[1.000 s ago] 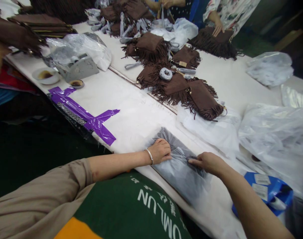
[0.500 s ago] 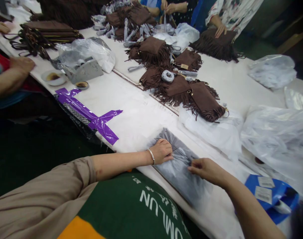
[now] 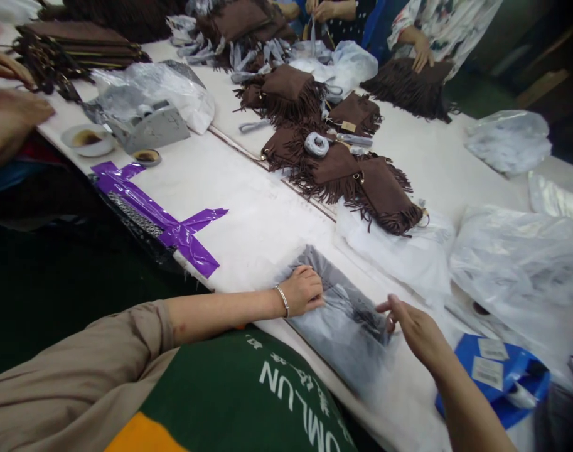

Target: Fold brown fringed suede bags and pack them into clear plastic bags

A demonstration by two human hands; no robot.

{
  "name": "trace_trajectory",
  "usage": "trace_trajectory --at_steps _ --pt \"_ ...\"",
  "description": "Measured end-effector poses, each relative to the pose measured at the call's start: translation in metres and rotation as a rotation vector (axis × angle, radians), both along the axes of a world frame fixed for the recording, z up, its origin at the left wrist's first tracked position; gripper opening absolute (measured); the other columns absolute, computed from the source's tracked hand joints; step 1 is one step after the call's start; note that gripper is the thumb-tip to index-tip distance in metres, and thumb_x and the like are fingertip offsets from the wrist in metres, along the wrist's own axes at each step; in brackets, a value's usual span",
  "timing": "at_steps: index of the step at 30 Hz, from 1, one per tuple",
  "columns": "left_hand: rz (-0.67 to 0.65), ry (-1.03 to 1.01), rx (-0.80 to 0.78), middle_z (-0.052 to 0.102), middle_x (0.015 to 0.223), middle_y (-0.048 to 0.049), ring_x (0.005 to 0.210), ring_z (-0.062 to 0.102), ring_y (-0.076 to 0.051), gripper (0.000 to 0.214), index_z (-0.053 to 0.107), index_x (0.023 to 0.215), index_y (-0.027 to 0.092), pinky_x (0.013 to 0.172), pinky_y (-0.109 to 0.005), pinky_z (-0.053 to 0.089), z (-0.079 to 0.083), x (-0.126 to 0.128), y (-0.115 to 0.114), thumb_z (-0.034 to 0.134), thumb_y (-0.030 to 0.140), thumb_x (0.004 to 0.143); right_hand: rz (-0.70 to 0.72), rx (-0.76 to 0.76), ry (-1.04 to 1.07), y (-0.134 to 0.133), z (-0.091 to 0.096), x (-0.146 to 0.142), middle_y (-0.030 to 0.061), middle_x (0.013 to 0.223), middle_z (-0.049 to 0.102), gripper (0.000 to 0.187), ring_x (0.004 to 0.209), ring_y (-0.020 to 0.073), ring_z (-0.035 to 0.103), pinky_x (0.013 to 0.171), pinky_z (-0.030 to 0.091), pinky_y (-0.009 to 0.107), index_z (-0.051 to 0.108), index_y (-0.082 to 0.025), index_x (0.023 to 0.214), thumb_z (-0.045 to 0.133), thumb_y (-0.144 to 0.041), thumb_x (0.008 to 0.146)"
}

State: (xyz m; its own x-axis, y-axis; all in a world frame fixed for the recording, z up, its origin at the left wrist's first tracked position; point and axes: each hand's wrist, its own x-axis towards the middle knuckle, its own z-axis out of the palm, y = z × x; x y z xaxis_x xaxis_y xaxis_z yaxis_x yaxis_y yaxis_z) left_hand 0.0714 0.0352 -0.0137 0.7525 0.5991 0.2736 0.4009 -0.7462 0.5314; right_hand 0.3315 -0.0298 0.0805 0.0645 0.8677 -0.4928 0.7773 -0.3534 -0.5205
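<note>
A grey plastic-wrapped packet (image 3: 342, 314) lies flat on the white table (image 3: 248, 207) right in front of me. My left hand (image 3: 302, 290), with a silver bracelet at the wrist, rests curled on the packet's left end and presses it down. My right hand (image 3: 415, 329) hovers over the packet's right end with fingers spread and loosely bent, holding nothing. Brown fringed suede bags (image 3: 361, 179) lie in a heap farther back on the table.
Purple tape strips (image 3: 159, 216) mark the table's left edge. A grey tape dispenser (image 3: 147, 129), a small dish (image 3: 86, 139) and clear plastic bags (image 3: 516, 263) surround the area. A blue bag (image 3: 498, 376) sits at right. Other people's hands work at the left and far side.
My right hand has lifted off the packet, moved right and opened its fingers. My left hand has stayed on the packet's left end.
</note>
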Motion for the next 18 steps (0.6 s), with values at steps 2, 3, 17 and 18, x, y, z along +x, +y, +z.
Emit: trace_trajectory --at_steps 2,3,17,18 --pt "0.016 -0.011 -0.012 0.062 0.093 -0.0046 0.102 0.049 -0.021 0.015 0.06 0.088 0.02 0.106 -0.044 0.018 0.006 0.002 -0.002 0.055 0.034 0.086 -0.307 0.183 0.415 -0.027 0.007 -0.01 0.0025 0.068 0.06 0.047 0.093 0.0234 0.061 0.092 0.042 0.041 0.059 -0.023 0.112 0.026 -0.051 0.091" --pt "0.02 -0.022 -0.027 0.062 0.096 -0.0048 0.103 0.049 -0.021 0.015 0.06 0.093 0.021 0.107 -0.045 0.017 0.011 0.003 -0.003 0.055 0.033 0.086 -0.434 0.254 0.619 -0.041 0.009 -0.019 0.0015 0.069 0.059 0.041 0.101 0.0234 0.058 0.098 0.039 0.043 0.054 -0.025 0.119 0.034 -0.046 0.09" --pt "-0.183 -0.226 -0.201 0.066 0.093 -0.0017 0.098 0.054 -0.017 0.028 0.058 0.112 0.021 0.099 -0.034 0.027 0.103 0.029 -0.043 0.053 0.033 0.087 -0.924 0.419 1.357 -0.092 0.001 -0.093 -0.0013 0.1 0.064 0.046 0.124 0.0145 0.043 0.109 0.032 0.04 0.039 -0.033 0.134 0.046 -0.032 0.089" --pt "-0.187 -0.219 -0.174 0.066 0.092 -0.0016 0.097 0.054 -0.017 0.027 0.06 0.109 0.02 0.098 -0.034 0.028 0.104 0.032 -0.044 0.054 0.036 0.087 -0.979 0.409 1.441 -0.092 0.001 -0.095 -0.0031 0.101 0.064 0.046 0.121 0.0118 0.045 0.108 0.034 0.035 0.039 -0.031 0.135 0.047 -0.032 0.089"
